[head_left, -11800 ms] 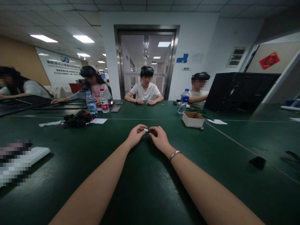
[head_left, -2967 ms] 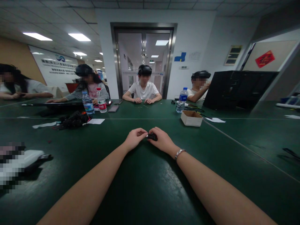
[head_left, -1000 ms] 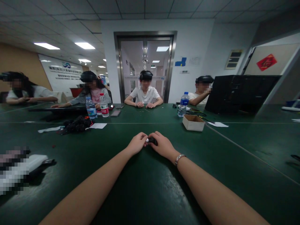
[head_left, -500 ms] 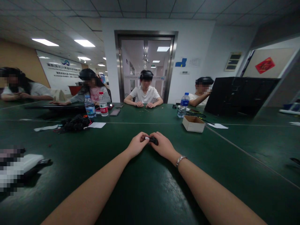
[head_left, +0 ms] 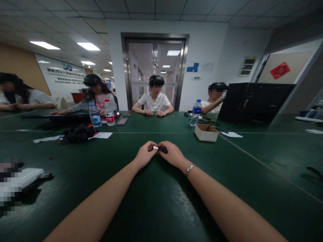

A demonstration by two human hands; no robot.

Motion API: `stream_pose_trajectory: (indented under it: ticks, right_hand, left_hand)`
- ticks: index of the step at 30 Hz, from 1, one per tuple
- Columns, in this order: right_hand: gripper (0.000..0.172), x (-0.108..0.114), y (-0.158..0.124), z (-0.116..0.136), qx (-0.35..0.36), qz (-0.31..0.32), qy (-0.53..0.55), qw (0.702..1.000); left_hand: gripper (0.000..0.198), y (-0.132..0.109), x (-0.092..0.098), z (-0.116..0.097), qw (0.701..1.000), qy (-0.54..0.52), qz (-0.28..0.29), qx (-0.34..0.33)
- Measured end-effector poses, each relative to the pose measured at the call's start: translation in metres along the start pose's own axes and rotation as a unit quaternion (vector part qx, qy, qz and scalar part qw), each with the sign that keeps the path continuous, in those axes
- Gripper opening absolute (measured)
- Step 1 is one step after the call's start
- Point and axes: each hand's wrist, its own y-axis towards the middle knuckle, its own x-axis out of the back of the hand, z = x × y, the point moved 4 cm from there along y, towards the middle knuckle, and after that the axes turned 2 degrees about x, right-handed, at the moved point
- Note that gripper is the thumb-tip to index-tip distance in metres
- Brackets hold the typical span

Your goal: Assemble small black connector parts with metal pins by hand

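Both hands meet over the green table, close together around a small black object with a shiny silver end (head_left: pixel 163 149). Its exact kind is too small to make out. My left hand (head_left: pixel 145 155) pinches the silver end between thumb and fingers. My right hand (head_left: pixel 173 154), with a silver bracelet (head_left: pixel 189 169) on its wrist, is closed around the black part. The fingers partly cover the object, which lies about level between the hands.
Beyond my hands are an open cardboard box (head_left: pixel 206 133), a blue-labelled bottle (head_left: pixel 195 113), a black tangled bundle (head_left: pixel 79 133) and two more bottles, one red-labelled (head_left: pixel 110 115). A large black monitor (head_left: pixel 252 104) stands right. Several people in headsets sit around the table (head_left: pixel 161 205).
The view has turned slightly, shifting the scene a little to the left. The silver end shows a bit more between my fingers. Both hands keep their hold on the object.
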Motion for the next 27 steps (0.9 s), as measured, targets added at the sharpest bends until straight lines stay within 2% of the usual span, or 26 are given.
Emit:
stream_pose_trajectory:
  ticks: [6,10,14,18,20,22,25,27]
  right_hand:
    - [0.020,-0.004,-0.006,-0.010,0.000,-0.028,0.064,0.998]
    - [0.020,-0.001,-0.007,-0.012,-0.014,-0.040,0.074,0.996]
    - [0.021,-0.001,-0.008,-0.009,-0.010,-0.033,0.067,0.997]
    - [0.020,0.000,-0.010,-0.007,-0.006,-0.033,0.064,0.997]
    - [0.019,0.000,-0.010,-0.006,-0.009,-0.032,0.063,0.997]
    - [0.019,0.000,-0.010,-0.007,-0.011,-0.030,0.059,0.998]
    - [0.018,-0.002,-0.009,-0.010,-0.015,-0.030,0.049,0.998]
    - [0.019,-0.004,-0.008,-0.013,-0.016,-0.032,0.047,0.998]
  left_hand:
    - [0.021,-0.004,0.000,-0.009,0.999,-0.019,0.024,-0.022]
    - [0.034,-0.005,0.003,-0.007,0.999,-0.030,-0.014,0.025]
    - [0.028,-0.005,0.002,-0.002,0.998,-0.013,-0.012,0.063]
    - [0.020,-0.005,0.002,-0.003,0.999,-0.047,0.002,0.011]
    - [0.022,-0.003,0.004,-0.003,0.998,-0.069,0.010,0.004]
    - [0.027,0.001,0.007,-0.001,0.995,-0.092,0.005,0.041]
    - [0.029,0.011,0.009,0.008,0.981,-0.122,-0.001,0.151]
    - [0.032,0.015,0.008,0.013,0.977,-0.097,0.009,0.191]
